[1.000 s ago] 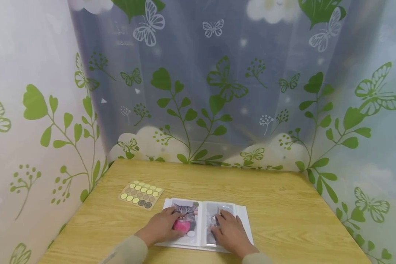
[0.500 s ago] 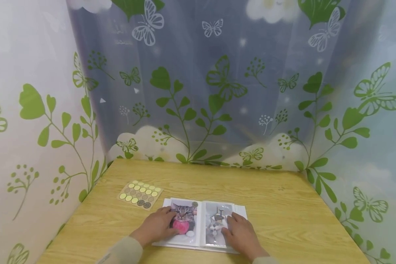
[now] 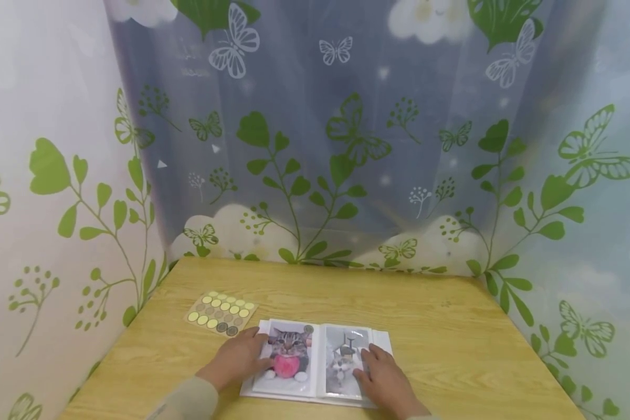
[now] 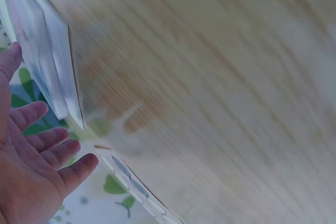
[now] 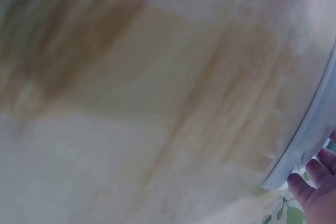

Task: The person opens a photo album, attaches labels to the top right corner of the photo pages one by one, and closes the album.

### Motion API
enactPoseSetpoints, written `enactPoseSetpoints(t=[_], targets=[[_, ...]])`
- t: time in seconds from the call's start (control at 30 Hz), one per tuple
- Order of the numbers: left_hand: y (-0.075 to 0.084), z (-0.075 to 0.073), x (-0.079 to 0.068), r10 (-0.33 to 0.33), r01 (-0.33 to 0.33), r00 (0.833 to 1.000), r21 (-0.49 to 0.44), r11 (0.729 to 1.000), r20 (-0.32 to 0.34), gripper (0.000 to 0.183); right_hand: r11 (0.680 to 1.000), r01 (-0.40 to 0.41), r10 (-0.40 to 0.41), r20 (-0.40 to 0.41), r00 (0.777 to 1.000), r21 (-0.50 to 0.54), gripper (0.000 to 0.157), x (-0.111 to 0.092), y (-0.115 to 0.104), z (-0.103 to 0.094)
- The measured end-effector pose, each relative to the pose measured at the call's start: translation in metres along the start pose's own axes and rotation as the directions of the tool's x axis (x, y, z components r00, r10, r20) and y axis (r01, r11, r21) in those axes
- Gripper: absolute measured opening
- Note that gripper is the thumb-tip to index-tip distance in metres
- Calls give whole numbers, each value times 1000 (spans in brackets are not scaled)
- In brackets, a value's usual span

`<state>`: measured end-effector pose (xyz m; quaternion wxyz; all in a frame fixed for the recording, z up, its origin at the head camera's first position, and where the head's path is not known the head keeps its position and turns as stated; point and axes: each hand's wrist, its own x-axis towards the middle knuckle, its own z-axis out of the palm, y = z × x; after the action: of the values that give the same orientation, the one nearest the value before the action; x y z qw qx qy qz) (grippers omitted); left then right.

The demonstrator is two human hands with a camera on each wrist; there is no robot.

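Observation:
A white photo album (image 3: 318, 361) lies spread at the table's near side. Its left page shows a tabby cat photo (image 3: 290, 353) with a pink ball, and a small dark round sticker (image 3: 308, 329) in the top corner. On the right page is a paler cat photo (image 3: 346, 373). My left hand (image 3: 237, 357) is at the album's left edge, fingertips over the page; in the left wrist view its fingers (image 4: 58, 156) are spread and loose. My right hand (image 3: 389, 380) rests its fingers on the right page's outer edge, holding nothing. Both cat pictures are largely uncovered.
A brown sheet of round stickers (image 3: 222, 313), mostly yellow with two dark ones at its near corner, lies beyond the left hand. The wood-grain table (image 3: 451, 350) runs back to a leaf-and-butterfly curtain (image 3: 315, 175), which also hangs at both sides.
My right hand has slid off the right photo to the page's outer edge, uncovering the picture. The left hand has drawn left, off the tabby cat. The album stays spread.

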<state>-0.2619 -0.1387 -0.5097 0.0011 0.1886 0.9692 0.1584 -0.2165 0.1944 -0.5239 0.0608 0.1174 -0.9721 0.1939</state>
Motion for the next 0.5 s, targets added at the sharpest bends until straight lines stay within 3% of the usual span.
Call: enactPoseSetpoints(t=[0.23,0.5], targets=[[-16,-9,1,2,-2,998,12,1000,-55,64,1000,-10,10,4,1000,-9,53,-2,2,2],[-38,-24,3,-62,63,995,10,998,-81,65,999,-20,21,21,1000,-31,54,0,3,5]])
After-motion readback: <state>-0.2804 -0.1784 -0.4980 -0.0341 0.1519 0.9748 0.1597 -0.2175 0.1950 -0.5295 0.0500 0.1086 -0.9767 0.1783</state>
